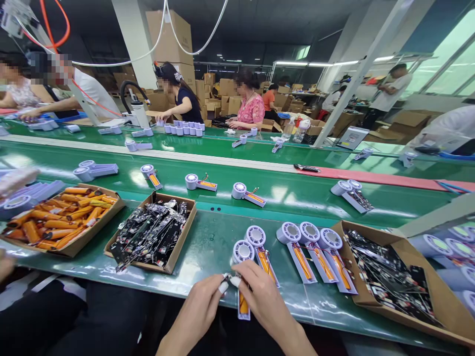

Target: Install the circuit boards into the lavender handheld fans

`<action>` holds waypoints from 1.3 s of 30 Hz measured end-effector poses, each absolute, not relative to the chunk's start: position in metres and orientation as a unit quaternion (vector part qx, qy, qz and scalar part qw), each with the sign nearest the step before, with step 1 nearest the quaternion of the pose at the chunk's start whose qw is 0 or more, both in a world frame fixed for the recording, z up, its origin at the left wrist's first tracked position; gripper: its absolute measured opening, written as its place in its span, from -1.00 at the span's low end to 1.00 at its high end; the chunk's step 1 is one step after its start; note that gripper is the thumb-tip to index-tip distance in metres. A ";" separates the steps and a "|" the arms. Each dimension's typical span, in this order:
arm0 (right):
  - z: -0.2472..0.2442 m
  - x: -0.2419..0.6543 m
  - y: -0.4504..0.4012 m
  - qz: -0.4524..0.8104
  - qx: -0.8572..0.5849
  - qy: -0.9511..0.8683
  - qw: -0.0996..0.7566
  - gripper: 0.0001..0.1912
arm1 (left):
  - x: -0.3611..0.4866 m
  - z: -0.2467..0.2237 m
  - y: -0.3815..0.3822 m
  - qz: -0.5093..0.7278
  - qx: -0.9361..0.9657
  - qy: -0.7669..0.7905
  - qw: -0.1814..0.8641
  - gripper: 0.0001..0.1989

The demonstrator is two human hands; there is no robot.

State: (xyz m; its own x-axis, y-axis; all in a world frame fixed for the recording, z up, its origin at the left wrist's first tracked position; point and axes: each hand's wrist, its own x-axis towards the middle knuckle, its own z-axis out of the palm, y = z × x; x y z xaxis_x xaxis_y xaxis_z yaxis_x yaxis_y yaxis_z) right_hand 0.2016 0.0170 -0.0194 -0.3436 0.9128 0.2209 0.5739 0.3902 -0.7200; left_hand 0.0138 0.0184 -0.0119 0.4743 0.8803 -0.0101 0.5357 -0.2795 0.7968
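At the front edge of the bench, a lavender fan body [243,251] lies with its round head away from me and its open handle, holding an orange battery, toward me. My right hand [260,291] is over that handle, thumb and fingers pinched near its upper part. Close against it, my left hand [202,301] has its fingertips pinched on something small, dark or metallic, too small to name. What my right fingertips grip is hidden. Just behind, another fan body [256,236] with an orange battery stands beside the first one.
Three similar fan bodies [319,239] lie to the right, beside a box of circuit boards [454,309]. At left are another board box [181,242] and a box of orange batteries [111,217]. Beyond runs a green conveyor [297,190] carrying fan bodies; several people sit across it.
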 end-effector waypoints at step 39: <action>-0.006 0.221 0.016 0.516 -0.491 -0.560 0.422 -0.78 | 0.018 -0.020 0.015 0.314 0.619 0.505 0.513 -0.62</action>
State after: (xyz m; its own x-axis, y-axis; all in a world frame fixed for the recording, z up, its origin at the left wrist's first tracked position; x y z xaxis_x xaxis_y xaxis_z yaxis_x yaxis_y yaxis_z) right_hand 0.2209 0.0156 -0.0055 -0.1613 0.9863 -0.0338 0.1141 -0.0154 -0.9934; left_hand 0.0183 0.0147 -0.0200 0.2929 0.9472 -0.1306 0.3033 0.0375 0.9522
